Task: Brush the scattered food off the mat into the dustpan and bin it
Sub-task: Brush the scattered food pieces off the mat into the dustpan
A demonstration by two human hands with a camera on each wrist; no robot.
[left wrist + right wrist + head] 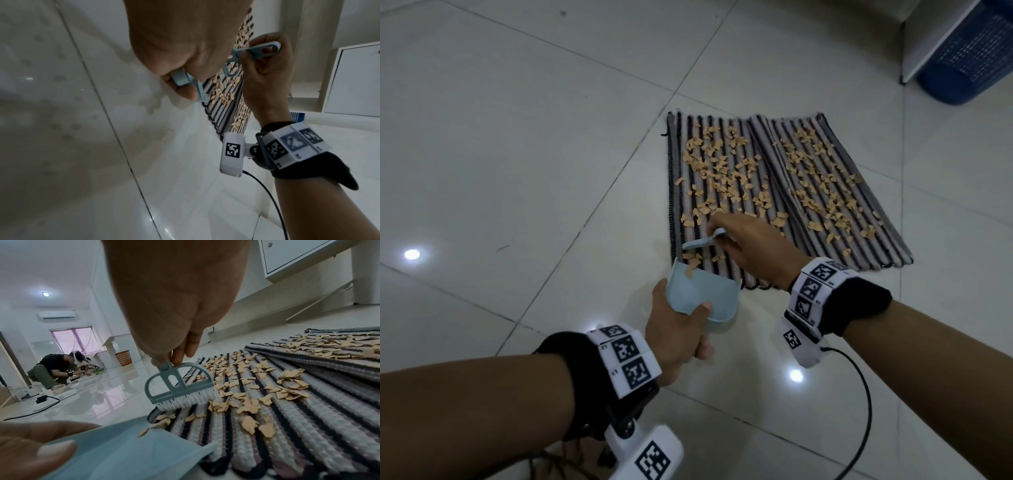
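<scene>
A: What are the hands doing?

B: The left hand (678,329) is gripping the dustpan (702,294) by its handle, fingers curled round it, thumb lying on the pan's inner face. The pan's open lip is resting on the near corner of the mat (774,192), just ahead of those fingers.

A: And the right?

B: The right hand (753,246) is pinching the brush (176,386) handle between thumb and fingers (191,347). Its white bristles are touching the mat below the fingertips, just beyond the pan's lip.

A: Where is the food lying?

B: Tan flakes (726,171) are lying scattered over most of the mat, beyond both hands. A few flakes are sitting at the pan's lip. A blue bin (969,58) is standing on the floor (517,137), well apart, far right of the right hand.
</scene>
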